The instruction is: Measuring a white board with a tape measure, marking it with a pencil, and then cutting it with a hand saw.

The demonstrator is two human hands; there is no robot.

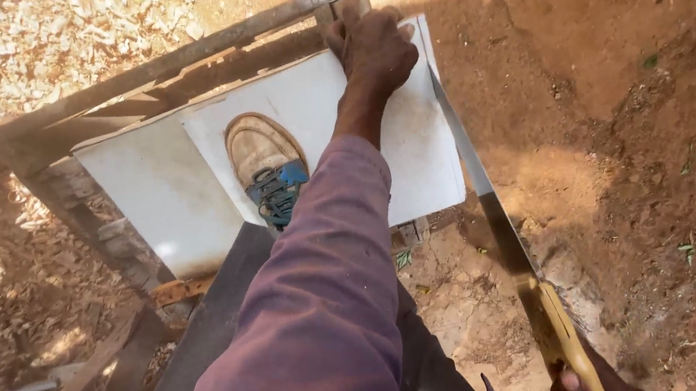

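My left hand [371,44] presses down on the far edge of a white board [413,142], fingers curled over its top edge and the wooden frame [170,66] behind it. My right hand [583,384], at the bottom right, grips the yellow wooden handle of a handsaw [494,212]. Its blade runs along the board's right edge. My shoe [266,169], dusty tan with blue laces, stands on the board and holds it down. A purple sleeve covers my left arm.
A second white board [151,194] lies under the first, resting on a rough wooden bench. Wood shavings [5,43] cover the ground at upper left. Reddish bare earth [622,97] spreads to the right. Dark planks lean at lower left.
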